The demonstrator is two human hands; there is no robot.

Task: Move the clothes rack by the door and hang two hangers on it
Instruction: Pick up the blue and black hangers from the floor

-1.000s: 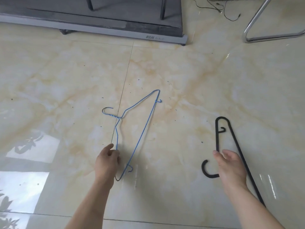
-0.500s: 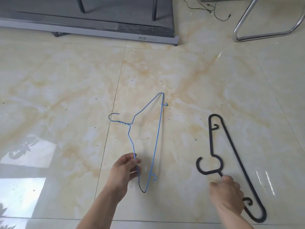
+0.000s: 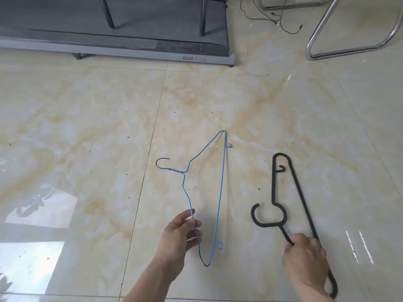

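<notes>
Since the earlier frames, the right hand has slid from the black hanger's upper arm down to the arm just below its hook, and the blue hanger has swung to lie more nearly vertical in view. The left hand pinches the blue hanger's lower wire arm between thumb and fingers. The right hand's fingers are curled closed around the black hanger's arm. Both hangers are over the tiled floor, blue left, black right, apart; whether they rest on it cannot be told. A grey platform lies beyond, chrome tubing at upper right.
</notes>
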